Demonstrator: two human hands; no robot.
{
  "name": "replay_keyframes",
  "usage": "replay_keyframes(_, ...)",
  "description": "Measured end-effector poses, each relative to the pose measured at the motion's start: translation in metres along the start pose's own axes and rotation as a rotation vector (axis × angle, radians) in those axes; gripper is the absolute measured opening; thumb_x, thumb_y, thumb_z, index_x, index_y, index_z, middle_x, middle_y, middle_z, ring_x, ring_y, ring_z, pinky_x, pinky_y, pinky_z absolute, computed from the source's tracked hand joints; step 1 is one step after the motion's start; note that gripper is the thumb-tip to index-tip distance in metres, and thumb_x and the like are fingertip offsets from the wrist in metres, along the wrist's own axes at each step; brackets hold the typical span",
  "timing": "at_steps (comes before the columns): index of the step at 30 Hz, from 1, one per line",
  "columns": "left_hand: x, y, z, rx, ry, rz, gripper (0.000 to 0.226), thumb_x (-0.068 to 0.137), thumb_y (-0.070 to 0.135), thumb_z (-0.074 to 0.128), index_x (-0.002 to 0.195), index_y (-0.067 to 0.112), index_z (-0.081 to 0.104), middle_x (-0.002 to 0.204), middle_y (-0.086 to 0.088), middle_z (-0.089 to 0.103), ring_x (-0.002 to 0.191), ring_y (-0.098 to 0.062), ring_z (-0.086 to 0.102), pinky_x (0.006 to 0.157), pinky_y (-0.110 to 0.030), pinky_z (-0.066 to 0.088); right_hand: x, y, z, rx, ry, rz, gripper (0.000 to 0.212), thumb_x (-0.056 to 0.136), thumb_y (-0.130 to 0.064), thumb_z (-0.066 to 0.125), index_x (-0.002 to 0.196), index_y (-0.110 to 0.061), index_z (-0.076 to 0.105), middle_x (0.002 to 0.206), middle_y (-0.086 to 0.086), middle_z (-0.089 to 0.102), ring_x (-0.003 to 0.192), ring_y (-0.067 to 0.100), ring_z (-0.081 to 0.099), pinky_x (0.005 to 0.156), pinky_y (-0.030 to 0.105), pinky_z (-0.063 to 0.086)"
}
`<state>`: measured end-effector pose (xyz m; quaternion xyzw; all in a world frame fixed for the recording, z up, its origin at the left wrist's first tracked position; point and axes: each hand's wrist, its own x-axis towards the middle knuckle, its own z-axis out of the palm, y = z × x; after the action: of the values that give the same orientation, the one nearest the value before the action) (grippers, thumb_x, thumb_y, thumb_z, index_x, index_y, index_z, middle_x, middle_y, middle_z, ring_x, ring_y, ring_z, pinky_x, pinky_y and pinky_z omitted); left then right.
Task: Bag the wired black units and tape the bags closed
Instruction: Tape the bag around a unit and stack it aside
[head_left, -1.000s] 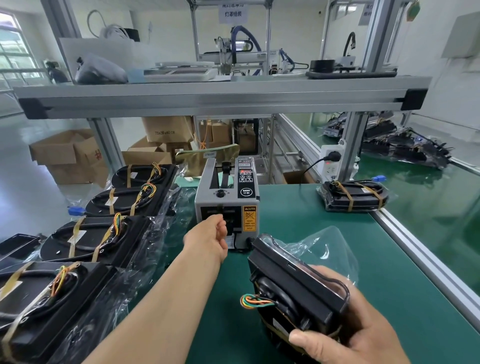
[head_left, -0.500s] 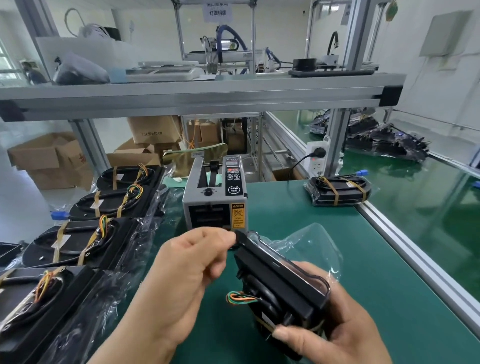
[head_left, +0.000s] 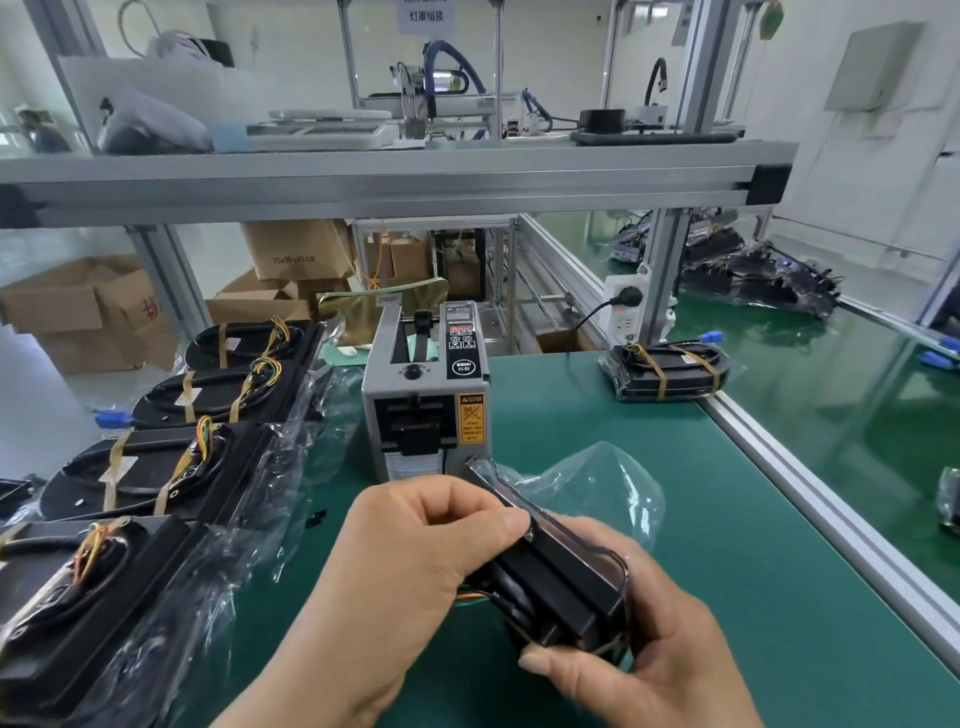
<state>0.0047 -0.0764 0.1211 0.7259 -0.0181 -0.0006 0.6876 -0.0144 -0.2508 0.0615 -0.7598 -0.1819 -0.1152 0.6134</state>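
A black wired unit (head_left: 558, 587) inside a clear plastic bag (head_left: 608, 488) is held above the green table. My right hand (head_left: 654, 654) grips it from below and the right. My left hand (head_left: 415, 566) has its fingers curled over the unit's upper left edge, where thumb and forefinger pinch against the bag. Whether tape is between those fingers I cannot tell. The grey tape dispenser (head_left: 426, 395) stands just behind the hands. Several more black wired units (head_left: 171, 467) lie on plastic bags in a row at the left. One bagged unit (head_left: 667, 371) sits at the far right.
The green table (head_left: 727, 545) has an aluminium rail (head_left: 831, 514) along its right edge. A shelf beam (head_left: 389, 176) crosses overhead. A power strip (head_left: 626, 312) hangs on the post. Cardboard boxes (head_left: 88, 312) stand behind. More black units (head_left: 753, 270) are piled on the far bench.
My left hand drew back from the dispenser's outlet to the bagged unit and now pinches at its top edge. My right hand kept hold of the unit.
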Motion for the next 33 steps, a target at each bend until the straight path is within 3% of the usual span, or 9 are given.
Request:
replay_keyframes(6,0.000,-0.003,0.001,0.050,0.034,0.025,0.013,0.072,0.018,0.081,0.068,0.009,0.073,0.071,-0.020,0.070,0.060,-0.018,0.061,0.062,-0.028,0.052,0.000,-0.001,0.001,-0.026,0.005,-0.018,0.073,0.053,-0.024,0.092,0.116,-0.048,0.063,0.099,-0.010,0.076,0.090,0.008,0.073,0.080,0.011,0.052)
replay_keyframes(10,-0.001,-0.004,0.001,0.074,0.050,0.038,0.015,0.068,0.026,0.081,0.067,0.012,0.073,0.067,-0.017,0.068,0.057,-0.015,0.059,0.058,-0.022,0.051,0.000,-0.002,0.001,-0.011,-0.003,-0.010,0.073,0.053,-0.025,0.093,0.115,-0.048,0.063,0.100,-0.010,0.076,0.092,0.007,0.073,0.080,0.010,0.052)
replay_keyframes(21,0.001,-0.007,0.003,0.114,0.069,0.070,0.024,0.059,0.036,0.078,0.067,0.015,0.073,0.069,-0.023,0.064,0.059,-0.019,0.057,0.062,-0.034,0.052,0.001,-0.003,0.002,-0.012,-0.003,-0.019,0.072,0.051,-0.024,0.092,0.112,-0.050,0.064,0.097,-0.012,0.077,0.089,0.004,0.073,0.077,0.007,0.051)
replay_keyframes(24,0.001,-0.011,0.002,0.112,0.085,0.091,0.019,0.064,0.032,0.083,0.071,0.019,0.071,0.058,-0.006,0.056,0.057,-0.014,0.050,0.058,-0.026,0.047,0.001,-0.004,0.003,-0.014,-0.002,-0.027,0.072,0.051,-0.026,0.092,0.112,-0.052,0.064,0.095,-0.014,0.076,0.088,0.004,0.073,0.077,0.007,0.051)
replay_keyframes(27,0.000,-0.012,0.002,0.101,0.125,0.120,0.025,0.066,0.030,0.084,0.081,0.034,0.065,0.055,0.009,0.045,0.052,-0.005,0.043,0.049,-0.012,0.040,0.001,-0.004,0.003,-0.012,0.007,-0.038,0.072,0.051,-0.025,0.092,0.112,-0.052,0.064,0.094,-0.014,0.077,0.088,0.004,0.073,0.076,0.007,0.051)
replay_keyframes(31,0.003,-0.015,0.001,0.065,0.150,0.103,0.019,0.076,0.019,0.077,0.081,0.033,0.066,0.056,0.005,0.051,0.052,-0.006,0.047,0.049,-0.011,0.043,0.001,-0.004,0.003,-0.007,0.002,-0.040,0.071,0.050,-0.026,0.092,0.112,-0.049,0.065,0.093,-0.013,0.077,0.087,0.003,0.073,0.076,0.006,0.050)
replay_keyframes(33,0.005,-0.016,0.000,0.058,0.151,0.099,0.016,0.080,0.016,0.074,0.077,0.030,0.067,0.055,0.004,0.054,0.050,-0.005,0.049,0.048,-0.011,0.043,0.002,-0.006,0.004,0.004,-0.002,-0.036,0.070,0.049,-0.038,0.094,0.112,-0.049,0.064,0.093,-0.014,0.076,0.087,0.003,0.073,0.077,0.006,0.050)
